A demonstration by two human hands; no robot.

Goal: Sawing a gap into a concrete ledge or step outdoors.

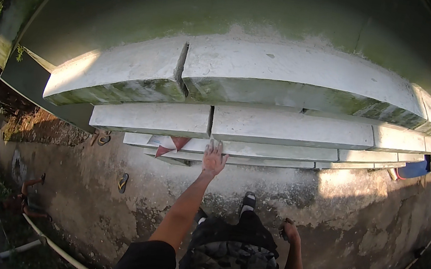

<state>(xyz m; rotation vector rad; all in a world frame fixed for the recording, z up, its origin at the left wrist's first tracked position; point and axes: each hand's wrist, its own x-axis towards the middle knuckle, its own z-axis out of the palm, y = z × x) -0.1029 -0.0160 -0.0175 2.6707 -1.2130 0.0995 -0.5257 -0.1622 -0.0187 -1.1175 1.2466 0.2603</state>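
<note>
In the head view, the person's bare left hand point(214, 160) is in the middle of the frame, stretched forward with its fingers spread, and it grips nothing that can be seen. Its fingertips reach to the front edge of the long, pale grey concrete tiers point(292, 127), which cross the frame like steps below a dull green wall point(296, 14); whether they press on the edge or only hover before it cannot be told. Just left of this hand, a red and white piece of thin, pointed material point(178, 143) lies on a lower tier. The bare right hand point(291, 232), right of the lower centre, has its fingers curled and hangs over the brown, stained concrete ground point(346, 217); something dark shows at the fingers, but it cannot be told whether they hold it. The step in hand seems to be a reach of the left hand to the tiers, and moving along this edge would probably call for a flat, light hand. No container can be made out near the hands. A dark flip-flop with yellow straps point(122, 182) lies in the left part of the frame.
</note>
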